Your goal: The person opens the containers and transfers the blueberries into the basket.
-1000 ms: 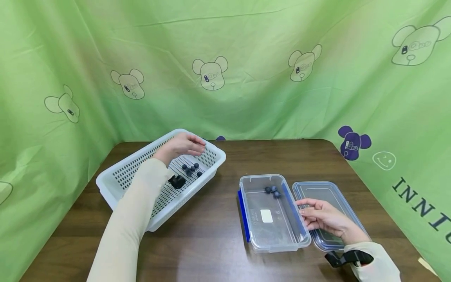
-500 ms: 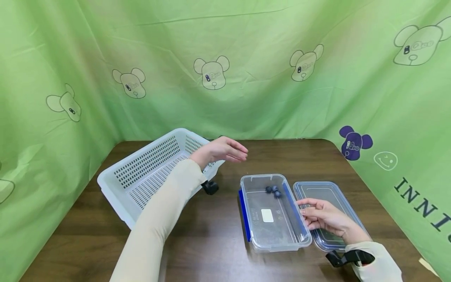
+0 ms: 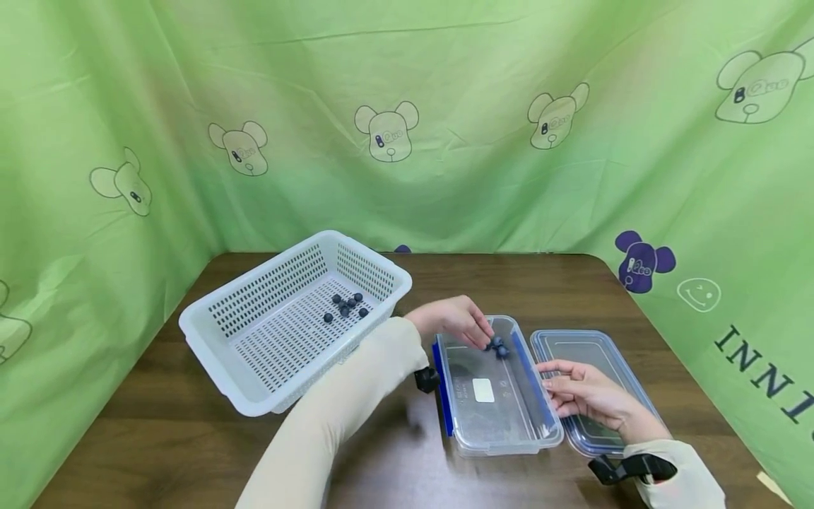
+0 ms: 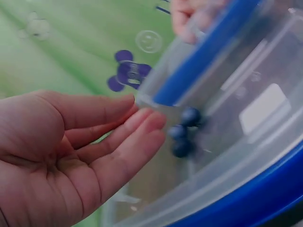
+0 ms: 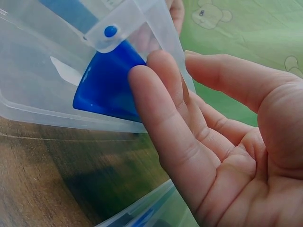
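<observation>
My left hand (image 3: 456, 319) reaches over the left rim of a clear plastic food container (image 3: 509, 424) with blue clips. Its fingertips come down close beside a few blueberries (image 3: 499, 346) at the container's far end. In the left wrist view the thumb and fingers (image 4: 149, 135) lie near each other, nothing visible between them, with the blueberries (image 4: 181, 147) just past the tips. My right hand (image 3: 591, 396) is at the container's right side. Its fairly straight fingers (image 5: 156, 109) rest against the wall by a blue clip (image 5: 109, 90).
A white perforated basket (image 3: 235, 385) stands at the left with several blueberries (image 3: 345, 311) in it. The container's lid (image 3: 575, 343) lies at the right, partly under my right hand. A green curtain (image 3: 470, 198) hangs behind the brown table (image 3: 152, 438).
My left hand has moved from over the basket, rightward and toward me, to the blueberries in the container. The basket's blueberries have come into full view. My right hand has stayed in place.
</observation>
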A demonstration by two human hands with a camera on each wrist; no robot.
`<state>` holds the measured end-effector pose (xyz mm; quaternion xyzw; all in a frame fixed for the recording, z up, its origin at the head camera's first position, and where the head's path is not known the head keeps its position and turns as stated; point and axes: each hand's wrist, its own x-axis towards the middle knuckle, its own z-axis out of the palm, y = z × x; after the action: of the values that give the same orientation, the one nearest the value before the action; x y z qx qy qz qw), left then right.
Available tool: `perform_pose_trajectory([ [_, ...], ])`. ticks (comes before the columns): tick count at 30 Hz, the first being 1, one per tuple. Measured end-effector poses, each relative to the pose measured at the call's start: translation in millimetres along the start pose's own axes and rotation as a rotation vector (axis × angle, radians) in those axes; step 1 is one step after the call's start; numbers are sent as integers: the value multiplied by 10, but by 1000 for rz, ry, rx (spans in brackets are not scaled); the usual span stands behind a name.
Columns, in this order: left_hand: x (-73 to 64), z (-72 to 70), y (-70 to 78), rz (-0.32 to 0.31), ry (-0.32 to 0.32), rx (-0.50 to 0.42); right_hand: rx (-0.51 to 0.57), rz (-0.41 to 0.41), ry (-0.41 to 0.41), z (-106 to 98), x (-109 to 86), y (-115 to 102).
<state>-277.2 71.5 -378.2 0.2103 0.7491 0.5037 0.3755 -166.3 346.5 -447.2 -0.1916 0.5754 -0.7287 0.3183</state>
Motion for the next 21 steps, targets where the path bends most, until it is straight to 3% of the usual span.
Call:
perform_pose_trajectory([
  [5, 155, 167, -97, -20, 69, 56, 7, -7, -15, -13, -3, 13],
  [11, 250, 353, -91, -28, 134, 287, 9, -9, -24, -7, 1, 14],
  [17, 274, 470, -44, -74, 184, 313, 9, -11, -20, 1, 13, 9],
  [21, 288, 518, -48, -81, 158, 322, 12, -9, -24, 4, 12, 3],
])
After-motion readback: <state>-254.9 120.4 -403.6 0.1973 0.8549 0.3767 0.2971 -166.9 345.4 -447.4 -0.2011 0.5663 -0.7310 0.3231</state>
